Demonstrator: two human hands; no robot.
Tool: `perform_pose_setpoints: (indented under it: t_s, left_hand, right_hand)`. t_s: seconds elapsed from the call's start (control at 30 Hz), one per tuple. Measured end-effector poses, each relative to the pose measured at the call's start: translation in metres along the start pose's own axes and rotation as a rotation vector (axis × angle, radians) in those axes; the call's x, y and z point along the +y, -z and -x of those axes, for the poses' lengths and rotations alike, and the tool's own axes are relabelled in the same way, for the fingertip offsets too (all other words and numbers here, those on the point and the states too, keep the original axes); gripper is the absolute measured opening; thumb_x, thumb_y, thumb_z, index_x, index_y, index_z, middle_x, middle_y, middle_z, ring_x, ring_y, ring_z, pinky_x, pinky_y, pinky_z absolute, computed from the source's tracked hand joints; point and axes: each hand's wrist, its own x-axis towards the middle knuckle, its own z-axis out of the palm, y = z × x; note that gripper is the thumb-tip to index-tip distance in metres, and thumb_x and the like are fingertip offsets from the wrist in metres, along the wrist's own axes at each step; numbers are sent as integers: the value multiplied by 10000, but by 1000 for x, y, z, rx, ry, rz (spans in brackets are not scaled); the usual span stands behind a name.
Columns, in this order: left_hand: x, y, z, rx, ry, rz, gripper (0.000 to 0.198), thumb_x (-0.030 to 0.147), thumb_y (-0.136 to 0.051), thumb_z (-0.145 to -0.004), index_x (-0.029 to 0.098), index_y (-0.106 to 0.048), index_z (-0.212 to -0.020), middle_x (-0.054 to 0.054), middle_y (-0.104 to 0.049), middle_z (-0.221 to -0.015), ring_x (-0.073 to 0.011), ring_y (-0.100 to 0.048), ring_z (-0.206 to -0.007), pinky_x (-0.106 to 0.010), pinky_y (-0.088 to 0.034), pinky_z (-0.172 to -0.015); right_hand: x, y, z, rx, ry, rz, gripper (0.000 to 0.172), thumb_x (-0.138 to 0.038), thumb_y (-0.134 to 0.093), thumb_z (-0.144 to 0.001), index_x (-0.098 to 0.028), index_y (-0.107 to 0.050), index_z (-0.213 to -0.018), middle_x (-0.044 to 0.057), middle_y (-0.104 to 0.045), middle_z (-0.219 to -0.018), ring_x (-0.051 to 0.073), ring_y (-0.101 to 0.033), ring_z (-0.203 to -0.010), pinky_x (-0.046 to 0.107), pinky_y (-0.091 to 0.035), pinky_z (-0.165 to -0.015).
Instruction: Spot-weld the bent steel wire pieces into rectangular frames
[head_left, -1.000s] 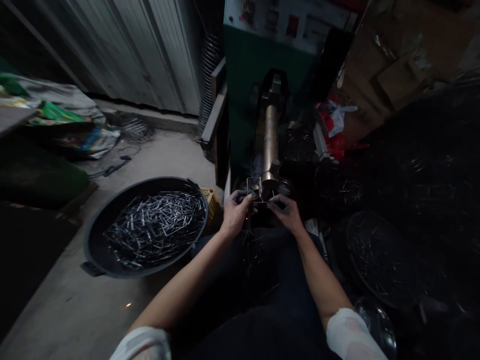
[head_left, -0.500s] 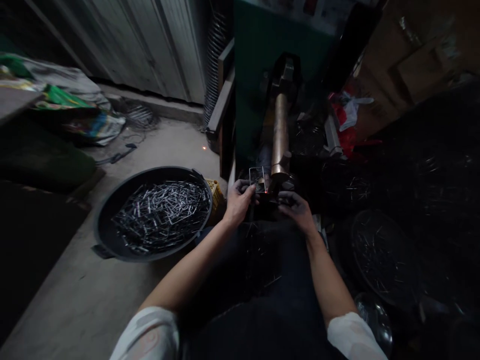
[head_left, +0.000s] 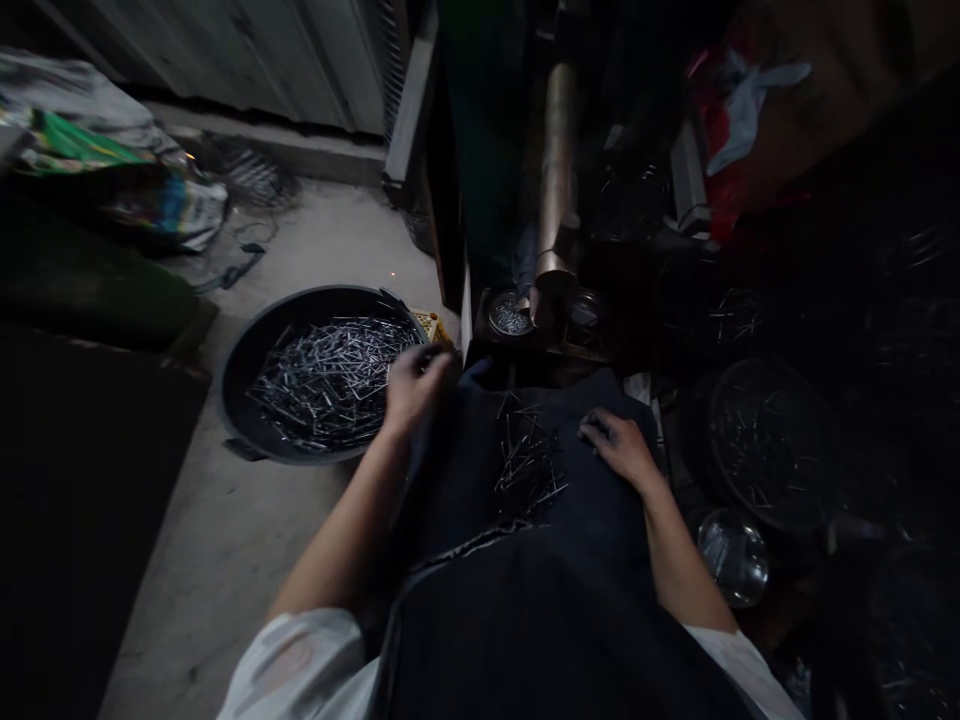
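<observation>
My left hand is over the right rim of a wide black basin heaped with bent metal wire pieces. Its darkened fingers are curled and blurred, and I cannot make out whether anything is between them. Above my apron-covered lap, my right hand hovers with loosely bent fingers slightly apart and nothing visible in them. Left of it, a loose pile of thin metal rods lies on the dark apron.
Ahead stands a machine with a copper-coloured cylinder above a small round dish of metal bits. On the right are a dark round container with wires and a shiny bowl. A yellow crate sits behind the basin.
My left hand has moved from the machine, where it held a rectangular bent wire, left to the basin's rim. My right hand has drawn back toward my lap. The view has tilted down.
</observation>
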Motion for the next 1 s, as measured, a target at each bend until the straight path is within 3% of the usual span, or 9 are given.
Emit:
perform_pose_setpoints:
  t_s: [0.07,0.13,0.2,0.27,0.33,0.53,0.8,0.9,1.0]
  left_hand:
    - [16,-41,4,-442,-306,-488,214,331,-720,-822,178,-753,-968,-114,-713,-1005,-275,-643,-995,-381,-511,-874]
    - [31,-79,7,-767,-504,-919,147,233,-693,-830,137,-761,-919,-179,-709,-1018,-324,-619,-1040,-401,-495,-834]
    - [41,-102,12,-849,-519,-1025,121,106,-639,-825,124,-758,-816,-188,-717,-914,-309,-626,-975,-391,-473,-791]
    - [45,-110,19,-870,-514,-1056,206,72,-570,-861,121,-759,-797,-191,-712,-856,-297,-621,-946,-386,-453,-768]
    - [46,-105,26,-885,-518,-1076,259,86,-521,-900,120,-769,-833,-205,-708,-871,-303,-607,-979,-385,-441,-756]
    - [47,-95,27,-932,-489,-1146,312,107,-467,-934,105,-775,-983,-239,-665,-1135,-297,-626,-1038,-359,-468,-754]
    - [33,-112,5,-1011,-439,-1183,223,86,-567,-856,155,-778,-878,-161,-731,-933,-251,-709,-860,-304,-498,-737]
    - [38,-104,8,-984,-457,-1165,248,99,-528,-883,149,-766,-838,-163,-725,-914,-258,-701,-876,-307,-496,-734]
    - [51,-82,15,-927,-482,-1160,296,102,-465,-912,132,-747,-828,-193,-702,-964,-283,-678,-926,-322,-482,-712]
  right_hand:
    - [0,-2,-4,18,-7,-14,190,-388,-573,-955,-224,-656,-912,7,-729,-810,149,-676,-592,242,-479,-619]
    - [1,-3,-5,24,-17,-39,209,-405,-565,-959,-219,-650,-913,3,-722,-792,134,-649,-530,236,-474,-578]
    - [4,-3,-4,35,-13,-75,240,-438,-568,-959,-216,-652,-928,14,-730,-801,132,-644,-514,236,-482,-558]
    - [8,-4,-2,78,-20,-129,276,-484,-593,-942,-215,-650,-957,29,-742,-809,145,-656,-522,242,-496,-539]
    - [12,-4,0,126,-40,-163,319,-528,-634,-909,-218,-642,-981,37,-745,-784,162,-662,-524,251,-507,-521]
    - [7,-3,-8,159,-50,-178,351,-564,-655,-880,-226,-627,-967,42,-739,-746,167,-650,-517,258,-504,-509]
    - [8,-9,-11,228,-45,-231,291,-504,-636,-896,-216,-617,-938,20,-715,-716,136,-611,-500,228,-462,-496]
    - [8,-6,-10,231,-33,-213,257,-473,-630,-907,-220,-608,-936,8,-707,-712,130,-602,-495,228,-449,-507]
    - [5,-3,-8,233,-44,-195,278,-477,-640,-903,-230,-589,-1019,-16,-686,-672,142,-608,-510,232,-445,-524]
